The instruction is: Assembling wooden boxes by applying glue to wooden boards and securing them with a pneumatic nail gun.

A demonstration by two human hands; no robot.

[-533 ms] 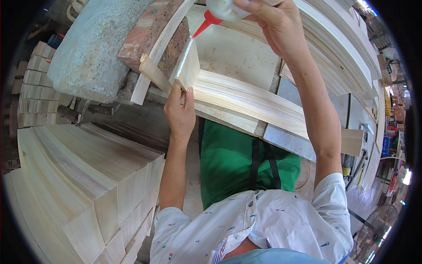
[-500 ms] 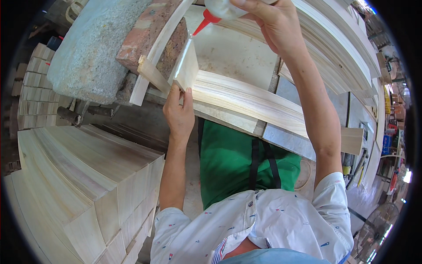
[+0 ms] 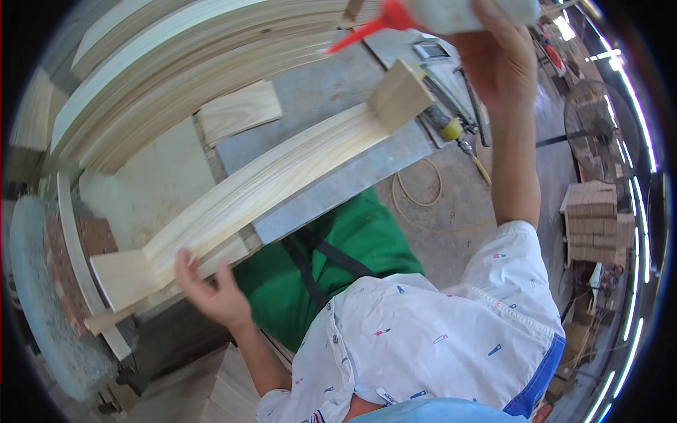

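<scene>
My right hand, raised at the upper right, grips a white glue bottle with a red nozzle pointing left over the bench. Below it a long pale wooden board lies slantwise across the worktop. One short end piece stands up at the board's left end, another short end piece at its right end. My left hand is open, thumb and fingers apart, just in front of the board near the left end piece. Whether its fingertips touch the board I cannot tell.
Long curved-looking boards are stacked behind the bench, with a small loose board before them. A brick and a rough stone block sit at the left. A hand tool with a yellow collar lies right of the board; a fan stands beyond.
My left hand has let go of the left end piece and opened. My right hand has carried the glue bottle from that end piece toward the right end. The view has turned rightward.
</scene>
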